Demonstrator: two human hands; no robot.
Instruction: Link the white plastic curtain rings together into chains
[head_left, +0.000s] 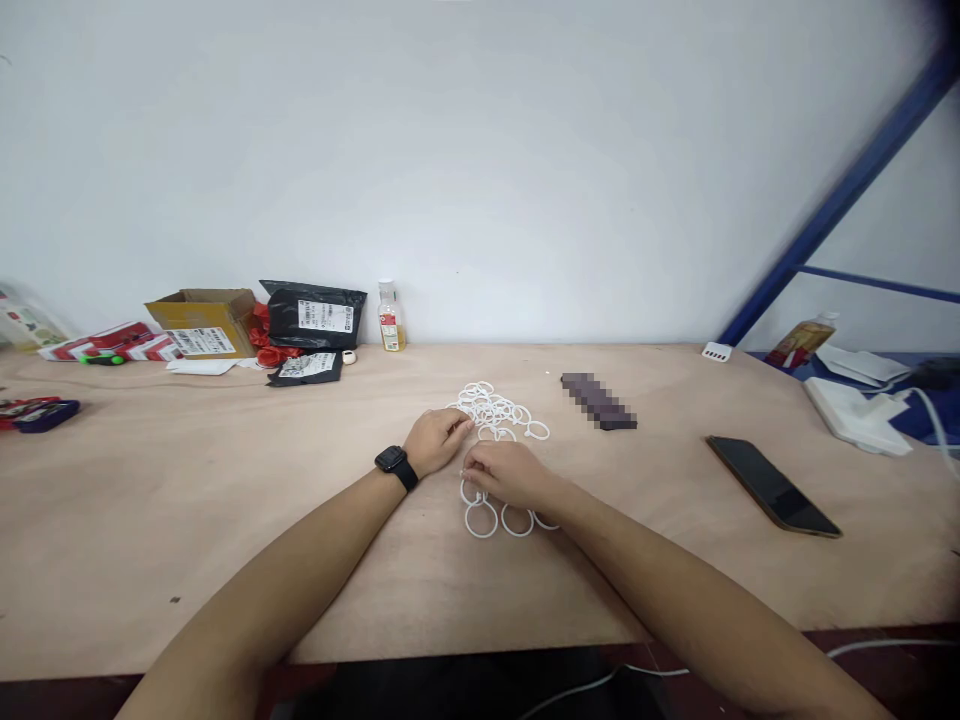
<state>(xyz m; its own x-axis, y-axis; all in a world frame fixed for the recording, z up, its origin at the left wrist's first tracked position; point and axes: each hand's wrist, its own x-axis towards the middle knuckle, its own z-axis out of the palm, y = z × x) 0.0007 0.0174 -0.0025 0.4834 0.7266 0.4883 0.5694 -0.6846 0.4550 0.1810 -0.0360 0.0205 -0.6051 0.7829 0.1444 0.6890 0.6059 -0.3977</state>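
A heap of white plastic rings point(486, 402) with small eyelets, like curtain rings, lies on the wooden table in front of me. My left hand point(437, 440), with a black watch on its wrist, rests at the heap's near left edge. Its fingers are stretched out low against the rings, thumb a little apart. Closer to me, my right hand point(511, 474) has thumb and fingertips pinched at the edge of a white ring point(466, 492), partly hidden beneath it. Below that hand several rings lie side by side, among them a front ring point(481, 520).
A phone point(772, 486) and a blurred dark item point(598, 401) lie to the right, with a white adapter point(857, 415) beyond. Along the wall stand a bottle point(390, 318), a black parcel point(315, 315) and an open carton point(206, 325).
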